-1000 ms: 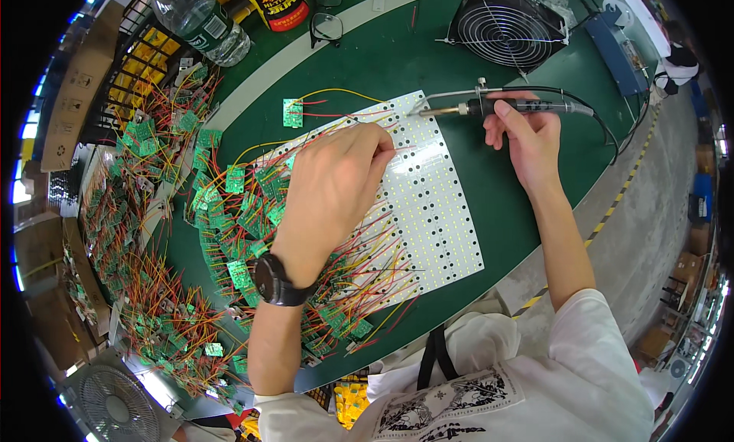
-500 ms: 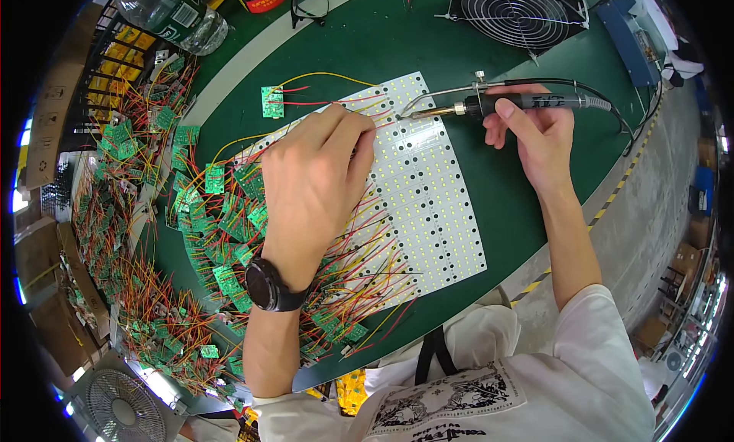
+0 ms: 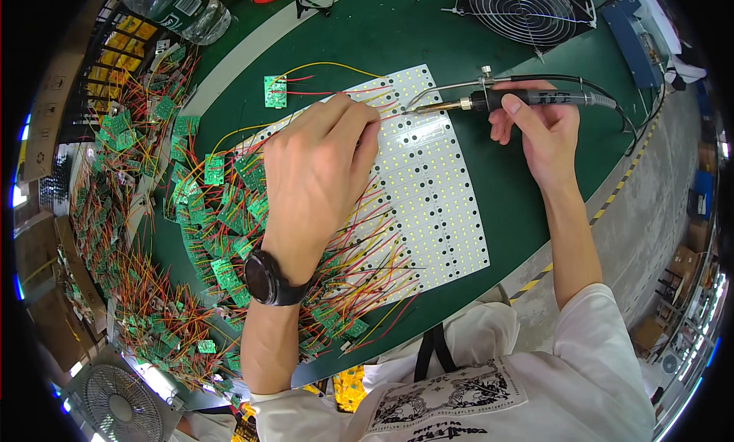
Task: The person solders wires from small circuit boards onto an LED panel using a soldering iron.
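Moved inward over the white LED board [image 3: 451, 212], the soldering iron [image 3: 480, 100] gripped by the right hand [image 3: 547, 132] is apparently joining a red wire [image 3: 390, 118] the left hand [image 3: 312, 159] is pinching.

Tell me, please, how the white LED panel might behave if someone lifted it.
The white LED panel looks thin and flat, so it is probably light and may flex slightly. Red and yellow wires lie across its left side, so they would likely shift or drag.
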Tool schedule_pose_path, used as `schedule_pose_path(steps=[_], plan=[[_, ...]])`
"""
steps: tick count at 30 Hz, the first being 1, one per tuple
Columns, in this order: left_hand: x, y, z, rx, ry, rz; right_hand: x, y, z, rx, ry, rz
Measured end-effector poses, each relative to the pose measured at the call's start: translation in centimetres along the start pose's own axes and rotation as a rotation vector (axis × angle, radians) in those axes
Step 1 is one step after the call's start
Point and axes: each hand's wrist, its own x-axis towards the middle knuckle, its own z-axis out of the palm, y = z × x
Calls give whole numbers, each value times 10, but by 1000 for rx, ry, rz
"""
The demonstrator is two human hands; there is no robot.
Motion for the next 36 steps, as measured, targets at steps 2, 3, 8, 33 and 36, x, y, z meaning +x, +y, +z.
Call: schedule_pose_path(steps=[2,3,8,33,36], plan=[[0,0,0,1,-4,-6,0,-1,0,-9,3,8],[0,0,0,3,-7,-10,0,-1,0,-9,3,8],[-2,-2,0,7,-9,-6,0,1,1,-6,3,5],[-9,103,-109,248,248,323,6,12,-9,153,124,-23],[-41,135,-136,402,294,386,6,12,-4,160,90,-23]])
